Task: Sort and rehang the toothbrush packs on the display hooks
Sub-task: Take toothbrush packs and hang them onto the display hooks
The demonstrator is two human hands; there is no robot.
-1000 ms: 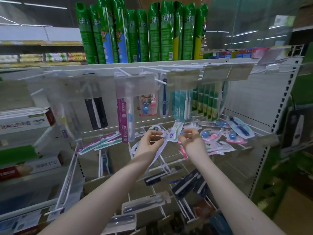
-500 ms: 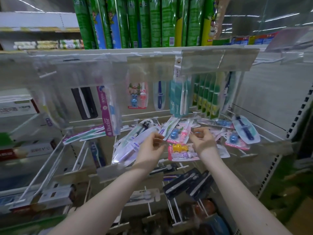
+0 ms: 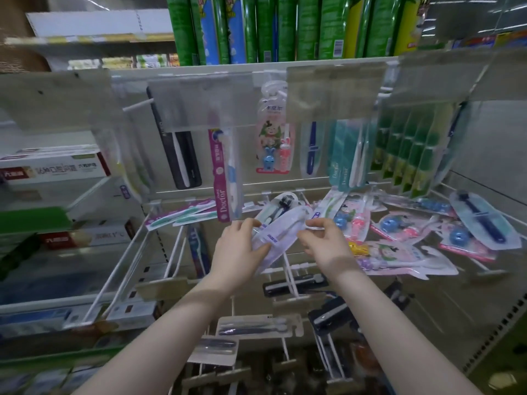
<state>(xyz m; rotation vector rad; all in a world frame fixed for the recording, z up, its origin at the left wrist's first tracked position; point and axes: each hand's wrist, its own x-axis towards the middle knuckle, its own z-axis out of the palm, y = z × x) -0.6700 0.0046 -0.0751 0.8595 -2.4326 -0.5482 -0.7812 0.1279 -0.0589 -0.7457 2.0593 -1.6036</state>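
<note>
Gripping one translucent toothbrush pack point(image 3: 281, 232), fingers point(image 3: 251, 223) of left hand point(image 3: 239, 252) and right hand point(image 3: 325, 246) clamped, label point(image 3: 272, 238) blurred.

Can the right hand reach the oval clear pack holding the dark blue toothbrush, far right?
Probably yes: the oval clear pack lies uncovered on top, but the right hand pinches a white translucent pack and must release first.

We count two hands, the left hand point(image 3: 239, 249) and right hand point(image 3: 328, 246), holding one clear pack point(image 3: 282, 233) just below the pink Doctor pack point(image 3: 225, 178). Left of that pack hangs one black pack point(image 3: 182, 158). Right of it hang one stack of children's packs point(image 3: 273, 143), one navy-brush pack point(image 3: 312, 149) and at least five green packs point(image 3: 407, 149).
</note>
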